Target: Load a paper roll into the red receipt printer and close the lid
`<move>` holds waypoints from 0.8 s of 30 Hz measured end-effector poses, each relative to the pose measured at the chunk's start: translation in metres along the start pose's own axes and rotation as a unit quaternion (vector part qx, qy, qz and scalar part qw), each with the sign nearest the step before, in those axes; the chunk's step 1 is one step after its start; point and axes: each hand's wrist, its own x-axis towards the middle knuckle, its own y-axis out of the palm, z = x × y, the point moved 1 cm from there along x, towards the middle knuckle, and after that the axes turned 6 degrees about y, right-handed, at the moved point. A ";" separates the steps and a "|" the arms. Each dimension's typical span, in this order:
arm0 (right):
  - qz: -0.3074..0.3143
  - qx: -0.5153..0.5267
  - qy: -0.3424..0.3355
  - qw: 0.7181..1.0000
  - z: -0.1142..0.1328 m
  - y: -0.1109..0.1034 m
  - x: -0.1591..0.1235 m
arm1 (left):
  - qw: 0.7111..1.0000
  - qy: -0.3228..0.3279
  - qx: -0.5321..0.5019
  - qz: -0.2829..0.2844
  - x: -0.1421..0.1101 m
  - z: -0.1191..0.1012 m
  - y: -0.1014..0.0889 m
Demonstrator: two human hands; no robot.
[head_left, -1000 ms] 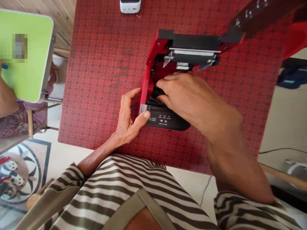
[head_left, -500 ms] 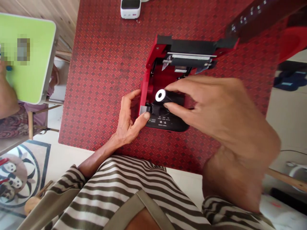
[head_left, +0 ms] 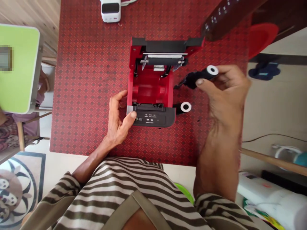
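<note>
A red and black printer (head_left: pixel 151 88) stands open on the red patterned tablecloth (head_left: pixel 91 73), its red inner bay bare. My left hand (head_left: pixel 118 119) grips its front left corner, thumb pressed on the black control panel. My right hand (head_left: pixel 225 92) is to the right of the printer, closed on a black ribbon roll (head_left: pixel 200 76) with a white core end. A second black roll with a white core (head_left: pixel 182 107) lies on the cloth beside the printer's right side, with dark ribbon trailing between the two.
A small white device (head_left: pixel 110 10) sits at the table's far edge. A dark bar with pale dots (head_left: pixel 225 16) and a red object (head_left: pixel 260 38) lie at the far right. A green tabletop (head_left: pixel 18 70) and another person are at the left.
My right hand lifted the black ribbon rolls out of the printer bay and carried them right; one roll now lies on the cloth. My left hand stayed on the printer's corner.
</note>
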 end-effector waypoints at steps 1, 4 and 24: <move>0.014 -0.011 0.012 1.000 -0.003 0.003 -0.001 | 1.000 0.004 0.004 0.001 0.000 0.000 0.000; 0.040 -0.039 0.034 0.998 -0.007 0.011 -0.005 | 1.000 0.011 0.016 0.004 0.001 -0.001 -0.001; 0.086 -0.010 0.071 0.994 -0.022 -0.040 -0.079 | 1.000 -0.006 0.022 0.010 0.003 -0.007 -0.004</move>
